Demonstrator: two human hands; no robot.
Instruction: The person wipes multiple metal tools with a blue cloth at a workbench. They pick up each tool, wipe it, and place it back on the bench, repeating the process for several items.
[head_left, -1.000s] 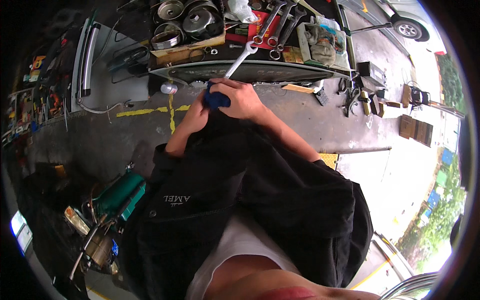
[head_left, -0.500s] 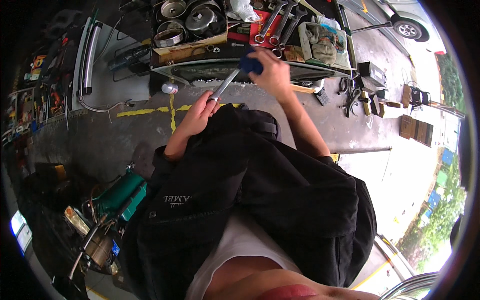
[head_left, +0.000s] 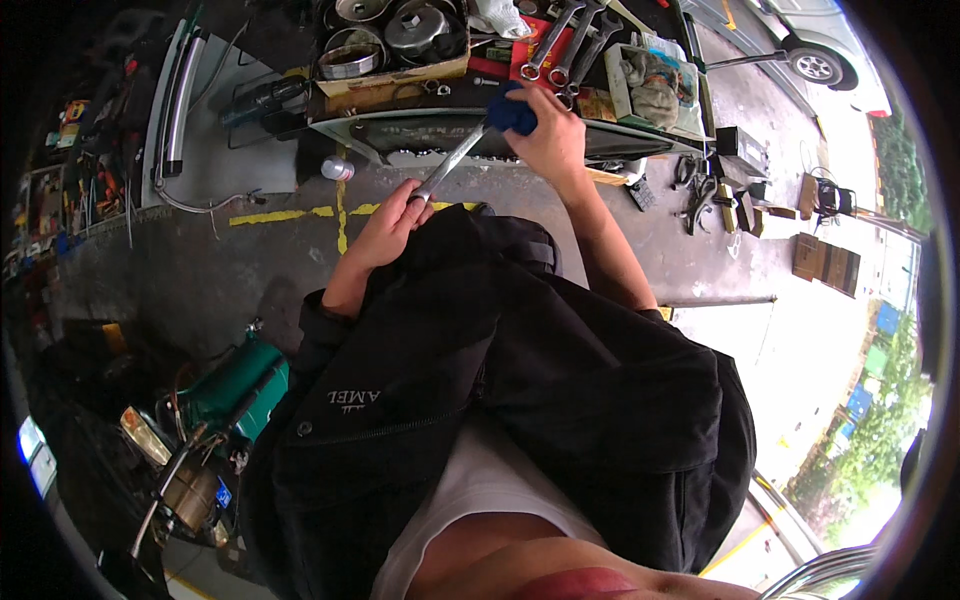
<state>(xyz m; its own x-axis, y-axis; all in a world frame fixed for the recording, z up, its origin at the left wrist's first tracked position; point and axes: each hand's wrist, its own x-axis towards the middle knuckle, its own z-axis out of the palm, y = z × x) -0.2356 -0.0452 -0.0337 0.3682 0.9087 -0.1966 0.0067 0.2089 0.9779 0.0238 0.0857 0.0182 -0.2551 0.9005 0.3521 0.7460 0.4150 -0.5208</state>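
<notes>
My left hand [head_left: 392, 222] grips the lower end of a long silver wrench [head_left: 450, 165] that slants up to the right. My right hand [head_left: 553, 135] holds a blue cloth [head_left: 512, 112] wrapped around the wrench's upper end, just in front of the workbench edge [head_left: 400, 125]. Both forearms reach out from my black jacket [head_left: 480, 370], which fills the middle of the view.
The workbench carries metal bowls [head_left: 410, 25], a cardboard tray [head_left: 390, 85], several large wrenches on a red mat [head_left: 565, 45] and a rag-filled box [head_left: 650, 80]. A small can [head_left: 337, 168] stands on the concrete floor by yellow lines. A green motorcycle [head_left: 225, 390] sits lower left.
My right hand with the blue cloth has slid up the wrench, from close beside my left hand to the far end near the bench. The left hand stayed put.
</notes>
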